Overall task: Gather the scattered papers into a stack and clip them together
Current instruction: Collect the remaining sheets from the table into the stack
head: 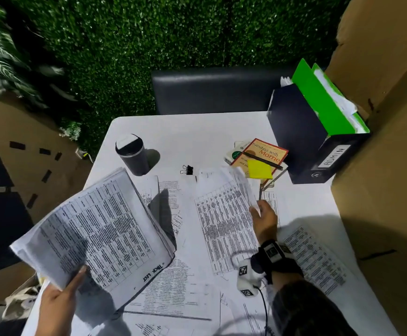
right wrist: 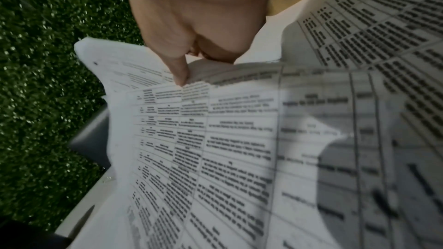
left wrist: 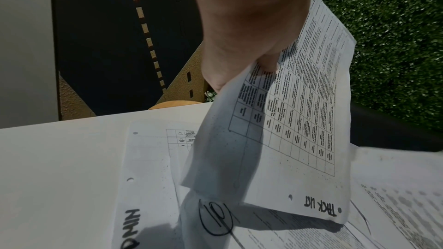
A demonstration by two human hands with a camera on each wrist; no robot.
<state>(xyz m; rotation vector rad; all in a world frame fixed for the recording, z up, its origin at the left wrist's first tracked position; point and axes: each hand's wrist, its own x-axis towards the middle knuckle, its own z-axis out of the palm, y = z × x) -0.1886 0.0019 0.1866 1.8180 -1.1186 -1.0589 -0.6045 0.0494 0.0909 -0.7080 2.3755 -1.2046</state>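
Observation:
My left hand (head: 62, 294) grips a stack of printed sheets (head: 100, 229) by its near corner, held tilted above the table's left side; in the left wrist view the thumb (left wrist: 239, 54) pinches the stack (left wrist: 299, 120). My right hand (head: 263, 219) pinches the edge of one table-printed sheet (head: 224, 214) and lifts it off the table; the right wrist view shows the fingers (right wrist: 179, 71) on that curling sheet (right wrist: 215, 149). More loose sheets (head: 318, 258) lie scattered on the white table (head: 197, 132). A black binder clip (head: 187, 170) lies at the table's middle, apart from both hands.
A dark lidded cup (head: 133, 154) stands at the back left. Books (head: 260, 154) with a pen and a yellow sticky pad (head: 259, 169) lie at the back right, beside a black file box (head: 304, 134) holding green folders. A cardboard wall (head: 386, 166) borders the right.

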